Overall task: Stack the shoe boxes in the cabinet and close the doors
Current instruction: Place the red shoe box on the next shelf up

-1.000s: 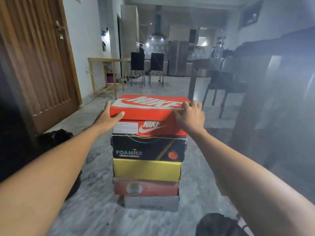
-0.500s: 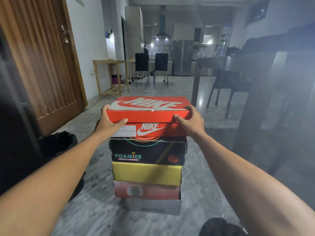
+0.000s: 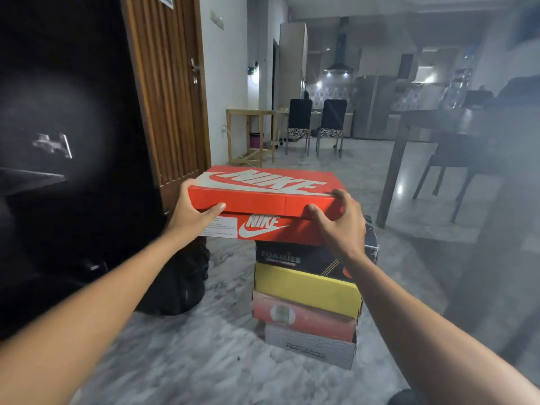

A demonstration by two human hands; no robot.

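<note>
An orange Nike shoe box is held in the air, shifted left over a stack of boxes. My left hand grips its left end with the thumb on the front face. My right hand grips its right end the same way. Below stand a black Foamies box, a yellow box, a red box and a white box on the marble floor. The dark cabinet fills the left side; its inside is too dark to make out.
A black bag lies on the floor between the cabinet and the stack. Behind the cabinet is a wooden door. A dark dining table with chairs stands at the right. A small wooden table and two chairs stand farther back.
Both hands have lifted the Nike box off the stack and carried it left. My view has turned left, bringing the dark cabinet into sight.
</note>
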